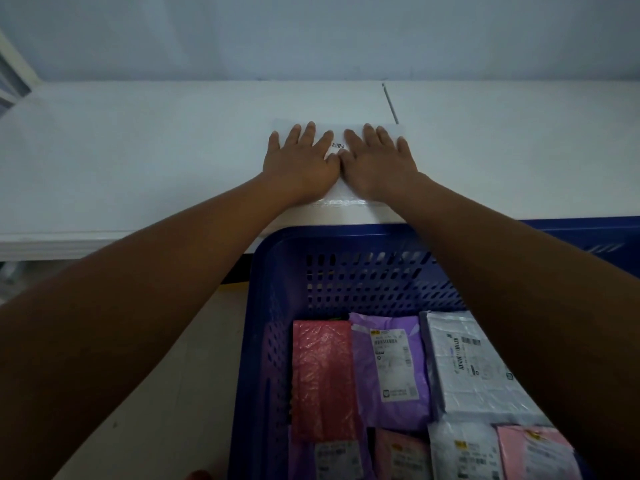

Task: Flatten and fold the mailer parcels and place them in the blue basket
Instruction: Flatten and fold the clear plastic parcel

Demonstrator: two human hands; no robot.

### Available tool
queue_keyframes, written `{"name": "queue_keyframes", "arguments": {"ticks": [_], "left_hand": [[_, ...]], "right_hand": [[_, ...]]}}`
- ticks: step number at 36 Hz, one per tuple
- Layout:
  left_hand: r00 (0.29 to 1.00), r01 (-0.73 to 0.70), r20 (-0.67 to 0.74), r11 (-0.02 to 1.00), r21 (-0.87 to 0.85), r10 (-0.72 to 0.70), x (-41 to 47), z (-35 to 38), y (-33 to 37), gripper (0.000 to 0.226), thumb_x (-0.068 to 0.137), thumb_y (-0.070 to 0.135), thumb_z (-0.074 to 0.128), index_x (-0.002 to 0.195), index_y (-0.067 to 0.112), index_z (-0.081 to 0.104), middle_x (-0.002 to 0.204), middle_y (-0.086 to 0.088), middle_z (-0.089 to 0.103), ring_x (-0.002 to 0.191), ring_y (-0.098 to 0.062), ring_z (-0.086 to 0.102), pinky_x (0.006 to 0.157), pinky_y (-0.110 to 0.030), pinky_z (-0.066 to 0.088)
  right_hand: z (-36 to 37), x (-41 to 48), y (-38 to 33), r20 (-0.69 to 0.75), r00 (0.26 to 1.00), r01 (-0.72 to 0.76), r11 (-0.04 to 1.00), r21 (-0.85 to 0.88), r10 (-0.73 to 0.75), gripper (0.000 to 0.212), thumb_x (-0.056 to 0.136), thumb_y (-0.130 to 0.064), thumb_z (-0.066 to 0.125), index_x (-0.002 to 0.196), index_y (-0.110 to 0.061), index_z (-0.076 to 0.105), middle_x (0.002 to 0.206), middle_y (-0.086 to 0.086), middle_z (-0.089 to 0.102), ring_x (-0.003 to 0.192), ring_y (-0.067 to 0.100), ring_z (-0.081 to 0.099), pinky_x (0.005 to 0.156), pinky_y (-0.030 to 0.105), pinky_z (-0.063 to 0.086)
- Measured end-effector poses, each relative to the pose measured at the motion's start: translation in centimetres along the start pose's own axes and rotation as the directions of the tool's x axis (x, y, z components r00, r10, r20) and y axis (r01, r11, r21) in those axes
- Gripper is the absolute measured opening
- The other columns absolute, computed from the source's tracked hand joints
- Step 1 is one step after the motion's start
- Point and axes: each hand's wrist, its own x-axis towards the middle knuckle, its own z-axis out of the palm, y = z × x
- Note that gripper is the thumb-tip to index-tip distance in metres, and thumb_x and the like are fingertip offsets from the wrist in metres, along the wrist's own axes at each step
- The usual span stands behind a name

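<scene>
A white mailer parcel [337, 199] lies flat on the white counter [138, 161], just beyond the far rim of the blue basket [273, 306], its near edge close to the counter's front lip. A small barcode label [338, 146] shows on it between the two hands.

The parcel looks like thin plastic film, light and limp, with a glossy strip along its near edge that suggests a slick surface. It should crease easily but probably springs back and slides on the smooth counter, so it likely wants pressure from flat palms while air is pushed out. For the fold, the far corners, which show past the fingertips, seem the best places to pinch.

The left hand [298, 164] lies palm down on the parcel's left half, fingers spread wide and straight, closing on nothing. The right hand [377, 164] mirrors it on the right half, likewise flat and splayed. The thumbs touch or nearly touch at the middle. Neither grip has hold of the parcel; both only press on it.

Inside the basket, nearer the person than the white parcel, flattened mailers already lie side by side: a red mailer [322, 379], a purple mailer [391, 368] and a grey-white mailer [474, 372], with more below them. A thin grey stick [390, 102], perhaps a pen, lies on the counter beyond the parcel's far right corner.
</scene>
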Motion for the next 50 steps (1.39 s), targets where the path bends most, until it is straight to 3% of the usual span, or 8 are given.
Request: {"name": "queue_keyframes", "arguments": {"ticks": [9,14,21,30,37,41,44,50], "left_hand": [[0.987,-0.03,-0.156,0.997,0.068,0.04,-0.1,0.6,0.2,0.059,0.103,0.047,0.009,0.159,0.029,0.003,0.166,-0.006,-0.008,0.153,-0.024,-0.011,0.123,-0.047,-0.007],[0.995,-0.087,-0.06,0.996,-0.02,0.086,0.0,0.2,0.1,0.057,0.104,0.04,0.012,0.159,0.025,0.002,0.167,-0.006,-0.001,0.153,-0.021,-0.003,0.124,-0.044,-0.001],[0.996,-0.083,-0.02,0.996,-0.01,0.083,0.1,0.1,0.1,0.057,0.104,0.039,0.011,0.159,0.025,0.005,0.167,-0.006,0.002,0.153,-0.021,0.0,0.124,-0.046,0.0],[0.997,-0.08,0.016,0.997,-0.016,0.08,0.4,-0.1,0.0,0.058,0.104,0.04,0.01,0.159,0.024,0.006,0.167,-0.006,0.001,0.153,-0.022,0.0,0.124,-0.047,0.0],[0.997,-0.065,-0.041,0.996,-0.054,0.063,0.0,0.3,0.0,0.06,0.103,0.042,0.012,0.159,0.022,0.005,0.167,-0.006,-0.005,0.153,-0.02,-0.005,0.124,-0.045,-0.002],[0.988,-0.036,-0.147,0.998,0.052,0.043,-0.3,0.5,0.1,0.065,0.1,0.05,0.008,0.159,0.025,0.004,0.165,-0.007,-0.013,0.152,-0.023,-0.014,0.121,-0.053,-0.009],[0.986,-0.015,-0.167,0.997,0.078,0.028,-0.4,0.4,0.2,0.067,0.097,0.053,0.004,0.159,0.026,0.002,0.165,-0.006,-0.014,0.152,-0.022,-0.016,0.119,-0.057,-0.012],[1.0,-0.027,0.001,1.0,-0.007,0.027,-0.2,0.0,0.3,0.06,0.102,0.047,0.006,0.159,0.026,0.005,0.167,-0.002,-0.001,0.153,-0.019,-0.002,0.121,-0.056,-0.003]], "right_hand": [[0.1,-0.7,-0.3,-0.132,0.99,0.044,0.992,-0.115,-0.059,0.06,0.103,-0.047,0.008,0.159,-0.027,-0.001,0.166,0.005,-0.01,0.153,0.023,-0.011,0.123,0.048,-0.005],[-0.1,-0.3,-0.3,-0.072,0.989,0.119,0.989,-0.087,-0.126,0.058,0.105,-0.04,0.012,0.159,-0.022,0.002,0.167,0.003,-0.006,0.153,0.021,-0.008,0.124,0.047,-0.002],[-0.3,0.0,-0.1,0.02,0.991,0.131,0.991,-0.015,-0.131,0.058,0.105,-0.038,0.012,0.159,-0.019,0.003,0.167,0.002,-0.001,0.153,0.02,-0.002,0.123,0.049,0.001],[-0.1,0.4,0.1,0.027,0.989,0.147,0.989,-0.016,-0.147,0.059,0.105,-0.039,0.016,0.159,-0.018,0.005,0.167,0.004,0.002,0.153,0.022,0.0,0.123,0.051,0.003],[-0.1,-0.6,-0.1,-0.114,0.986,0.127,0.992,0.023,-0.124,0.057,0.105,-0.037,0.018,0.158,-0.018,0.013,0.166,0.005,0.008,0.153,0.02,0.005,0.124,0.047,0.006],[0.1,-1.0,-0.3,-0.226,0.968,0.117,0.993,0.015,-0.111,0.056,0.105,-0.038,0.02,0.157,-0.018,0.02,0.166,0.006,0.013,0.153,0.021,0.009,0.124,0.045,0.007],[0.1,-1.0,-0.2,-0.212,0.973,0.1,0.995,0.016,-0.094,0.056,0.105,-0.039,0.018,0.156,-0.017,0.02,0.165,0.007,0.014,0.153,0.022,0.009,0.124,0.046,0.009],[0.2,0.0,0.2,-0.043,0.996,0.077,0.997,-0.006,-0.078,0.062,0.103,-0.046,0.013,0.157,-0.016,0.015,0.165,0.009,0.012,0.152,0.025,0.008,0.122,0.051,0.01]]}}
